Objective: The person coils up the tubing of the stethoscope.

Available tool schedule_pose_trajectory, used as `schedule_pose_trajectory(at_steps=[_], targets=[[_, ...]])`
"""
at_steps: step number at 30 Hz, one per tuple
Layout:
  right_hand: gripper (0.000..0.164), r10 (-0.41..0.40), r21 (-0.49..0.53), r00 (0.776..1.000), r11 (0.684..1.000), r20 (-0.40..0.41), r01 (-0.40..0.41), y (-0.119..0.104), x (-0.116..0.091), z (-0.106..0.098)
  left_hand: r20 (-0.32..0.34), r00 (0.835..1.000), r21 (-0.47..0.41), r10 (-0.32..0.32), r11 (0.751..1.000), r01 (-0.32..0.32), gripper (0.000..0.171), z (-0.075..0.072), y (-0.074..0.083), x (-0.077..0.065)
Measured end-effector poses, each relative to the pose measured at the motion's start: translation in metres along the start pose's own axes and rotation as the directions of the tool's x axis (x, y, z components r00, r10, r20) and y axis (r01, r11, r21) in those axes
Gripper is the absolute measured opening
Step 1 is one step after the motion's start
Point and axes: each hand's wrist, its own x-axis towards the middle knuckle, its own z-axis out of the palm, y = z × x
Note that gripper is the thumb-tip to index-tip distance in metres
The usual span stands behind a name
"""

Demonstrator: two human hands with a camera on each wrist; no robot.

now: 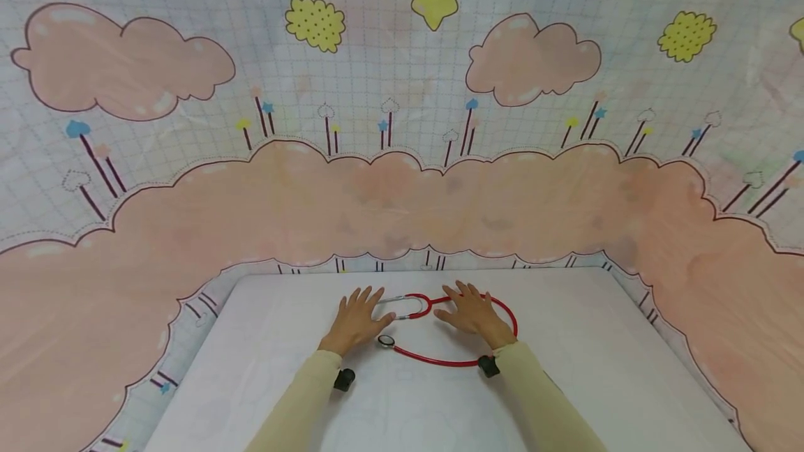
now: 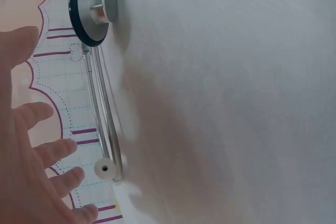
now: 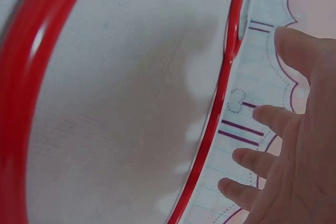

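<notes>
A stethoscope with red tubing [image 1: 440,363] lies on the white table, its tube curving in a wide loop to the right. Its round chestpiece [image 2: 107,4] has a dark rim and sits on the near left side. The metal ear tubes [image 1: 391,298] point left, and a pale eartip [image 2: 105,168] shows in the left wrist view. My left hand [image 1: 356,319], fingers spread, hovers beside the eartips and partly hides them. Over the loop, my right hand [image 1: 474,316] is also spread and covers part of the tubing. Neither hand grips anything.
The white table [image 1: 251,368] extends around the stethoscope on all sides. Behind it hangs a patterned cloth [image 1: 402,208] with clouds and stars, which also borders the table's sides. A small black device [image 1: 344,379] sits at the left wrist, another [image 1: 488,366] at the right.
</notes>
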Motion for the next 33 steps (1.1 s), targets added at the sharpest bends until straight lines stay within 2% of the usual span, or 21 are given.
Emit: schedule_pose_trajectory(at_steps=[12, 20, 27, 33], targets=[[0.07, 0.002, -0.011, 1.0, 1.0, 0.017, -0.002, 0.006, 0.011, 0.01, 0.027, 0.999, -0.109, 0.028, 0.994, -0.025, 0.069, 0.008, -0.003, 0.007], [0.064, 0.016, -0.006, 1.0, 1.0, 0.014, -0.016, 0.008, 0.012, 0.01, 0.047, 0.999, -0.178, 0.028, 0.984, -0.019, 0.066, 0.01, -0.005, 0.01], [0.059, 0.028, -0.032, 1.0, 0.999, -0.006, -0.028, 0.01, 0.014, 0.013, 0.029, 0.999, -0.146, 0.038, 0.989, -0.033, 0.061, 0.012, -0.009, 0.013], [0.047, 0.004, -0.016, 0.998, 1.0, -0.069, -0.005, 0.011, 0.014, 0.011, 0.021, 0.999, -0.146, 0.043, 0.989, -0.039, 0.057, 0.01, -0.008, 0.015]])
